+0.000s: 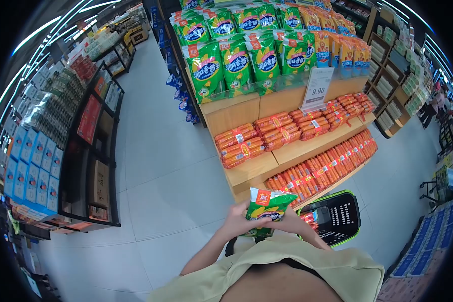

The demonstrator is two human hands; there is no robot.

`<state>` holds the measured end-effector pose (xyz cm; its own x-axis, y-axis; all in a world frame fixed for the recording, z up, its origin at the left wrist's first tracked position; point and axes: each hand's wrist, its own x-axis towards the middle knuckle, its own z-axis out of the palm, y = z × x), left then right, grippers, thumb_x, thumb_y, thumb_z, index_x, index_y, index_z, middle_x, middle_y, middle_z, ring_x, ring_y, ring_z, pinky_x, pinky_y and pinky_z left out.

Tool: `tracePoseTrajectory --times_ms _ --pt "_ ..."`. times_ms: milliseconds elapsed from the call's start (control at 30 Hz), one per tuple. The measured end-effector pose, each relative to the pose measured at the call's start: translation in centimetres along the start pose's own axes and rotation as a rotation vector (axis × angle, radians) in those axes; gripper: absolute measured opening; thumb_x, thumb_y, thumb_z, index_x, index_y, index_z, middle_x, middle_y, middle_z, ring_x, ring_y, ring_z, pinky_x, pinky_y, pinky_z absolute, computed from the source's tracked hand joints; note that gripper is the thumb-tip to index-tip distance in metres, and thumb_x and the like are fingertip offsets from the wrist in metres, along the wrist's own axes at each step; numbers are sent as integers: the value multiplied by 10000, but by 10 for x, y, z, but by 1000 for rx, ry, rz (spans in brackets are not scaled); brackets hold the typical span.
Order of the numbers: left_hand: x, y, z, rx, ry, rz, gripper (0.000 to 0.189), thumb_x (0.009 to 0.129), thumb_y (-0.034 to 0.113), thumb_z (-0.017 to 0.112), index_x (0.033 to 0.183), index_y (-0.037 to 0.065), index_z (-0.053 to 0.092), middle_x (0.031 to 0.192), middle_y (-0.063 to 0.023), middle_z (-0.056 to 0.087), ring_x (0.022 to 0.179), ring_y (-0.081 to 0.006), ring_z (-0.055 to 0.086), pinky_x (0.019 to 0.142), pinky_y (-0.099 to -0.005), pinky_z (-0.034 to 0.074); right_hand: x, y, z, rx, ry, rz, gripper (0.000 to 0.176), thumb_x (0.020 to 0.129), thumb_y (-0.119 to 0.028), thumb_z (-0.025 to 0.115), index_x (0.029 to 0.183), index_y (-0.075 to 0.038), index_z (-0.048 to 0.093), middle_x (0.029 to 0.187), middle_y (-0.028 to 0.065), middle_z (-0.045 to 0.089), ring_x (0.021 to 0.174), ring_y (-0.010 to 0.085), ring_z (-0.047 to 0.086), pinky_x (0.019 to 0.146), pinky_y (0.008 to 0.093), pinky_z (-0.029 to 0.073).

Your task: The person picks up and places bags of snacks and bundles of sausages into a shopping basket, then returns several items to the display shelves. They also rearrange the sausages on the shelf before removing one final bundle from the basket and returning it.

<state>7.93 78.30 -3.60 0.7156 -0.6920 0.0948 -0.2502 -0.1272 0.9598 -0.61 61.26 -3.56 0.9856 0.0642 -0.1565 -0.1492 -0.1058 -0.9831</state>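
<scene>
Close in front of my body, both hands hold a green packet (269, 198) with a white and red top corner. My left hand (235, 221) grips its left side, with the thumb along the edge. On the right side, my right hand (288, 222) is closed around the lower part, and some of its fingers are hidden. A black shopping basket (356, 214) with a lime-green rim sits beyond my right forearm. Inside it lie some red packages (310, 219).
Ahead stands a wooden display shelf (231, 115) with similar green packets (205, 69), orange bags (323, 44) and red sausage packs (240, 146). A price sign (317, 89) reads 9.90. Dark shelving (80, 151) with blue boxes (31, 168) lines the left; tiled floor (153, 168) lies between.
</scene>
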Motion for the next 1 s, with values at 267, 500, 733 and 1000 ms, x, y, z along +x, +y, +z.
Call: tracePoseTrajectory --times_ms 267,500,733,1000 --pt "16 -17 0 -52 -54 73 370 634 163 819 936 23 659 862 -57 680 766 -106 627 726 -263 489 11 -5 -14 -40 -11 -8 616 660 -220 802 1167 -31 509 1063 79 586 972 124 545 820 285 458" --pt "58 -1 27 -78 -114 145 345 691 142 773 987 21 641 928 -73 667 833 -120 615 761 -277 480 2 -8 -55 33 12 -31 651 665 -222 803 1199 -31 484 1058 79 592 963 126 552 829 290 458" --pt "91 23 76 -52 -187 159 297 779 172 694 1016 7 622 967 -101 631 871 -179 605 786 -294 466 -23 0 -97 87 224 5 544 673 -177 786 1127 -8 540 1017 80 612 927 133 575 802 288 469" --pt "96 17 94 -65 -230 32 276 803 158 672 1029 9 619 1001 -99 626 884 -158 595 787 -290 466 -31 6 -118 -28 196 26 549 667 -197 790 1123 -12 548 1015 79 612 915 132 572 793 287 466"
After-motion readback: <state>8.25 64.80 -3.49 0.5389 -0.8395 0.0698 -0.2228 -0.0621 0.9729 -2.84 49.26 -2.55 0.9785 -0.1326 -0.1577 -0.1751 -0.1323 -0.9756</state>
